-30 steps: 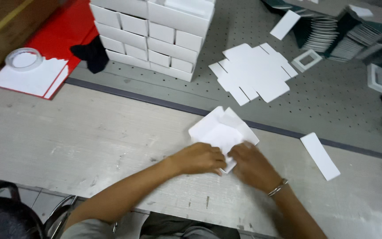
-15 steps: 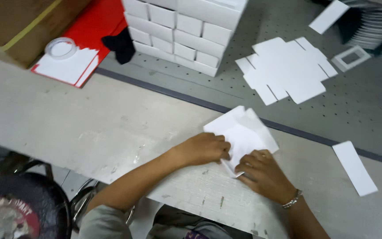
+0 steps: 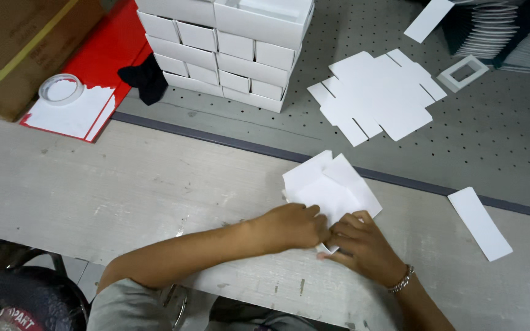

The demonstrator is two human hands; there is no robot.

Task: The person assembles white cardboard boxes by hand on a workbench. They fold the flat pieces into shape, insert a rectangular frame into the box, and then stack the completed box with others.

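Pressing still, left hand (image 3: pixel 295 225), right hand (image 3: pixel 363 245), white card blank (image 3: pixel 329 187)

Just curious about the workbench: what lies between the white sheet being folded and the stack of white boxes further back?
In the head view, only bare surface lies between the folded sheet and the box stack: pale tabletop, a dark strip, then grey perforated board.

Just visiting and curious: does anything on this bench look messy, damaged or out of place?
Nothing looks damaged or spilled. Both hands, left and right, press on a white card blank. One loose white strip lies askew alone to the right.
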